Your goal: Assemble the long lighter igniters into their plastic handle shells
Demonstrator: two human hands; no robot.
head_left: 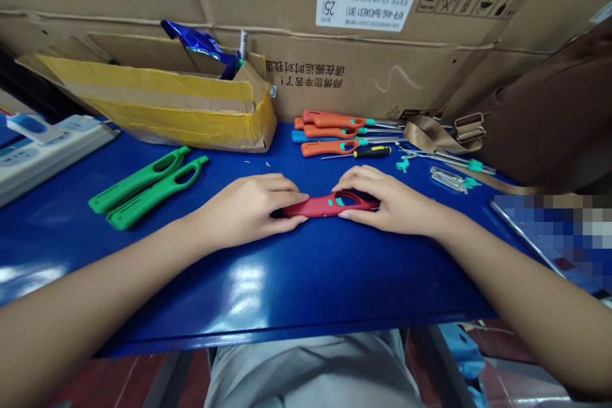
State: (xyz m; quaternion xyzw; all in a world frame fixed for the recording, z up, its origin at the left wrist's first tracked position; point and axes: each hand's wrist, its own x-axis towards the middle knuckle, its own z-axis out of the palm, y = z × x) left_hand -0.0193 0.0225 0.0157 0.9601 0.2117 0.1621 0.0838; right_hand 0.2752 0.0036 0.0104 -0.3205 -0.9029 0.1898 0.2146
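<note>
A red utility lighter (313,207) with a teal trigger lies level just above or on the blue table, between my two hands. My left hand (258,207) grips its handle end, thumb and fingers on either side. Around the trigger-loop end closes my right hand (382,201), hiding the tip there. Beyond the hands lie several orange lighters (329,149), a blue lighter (301,136) and a black and yellow screwdriver (373,152). Two green lighter shells (157,194) rest left of my left hand.
A yellow-taped cardboard box (191,121) holds a blue packet (201,44). At far left is a white power strip (57,146). Metal rods (459,159), small teal parts (403,164) and a brown strap (430,137) lie at right. A big carton (287,0) stands behind the table (306,293).
</note>
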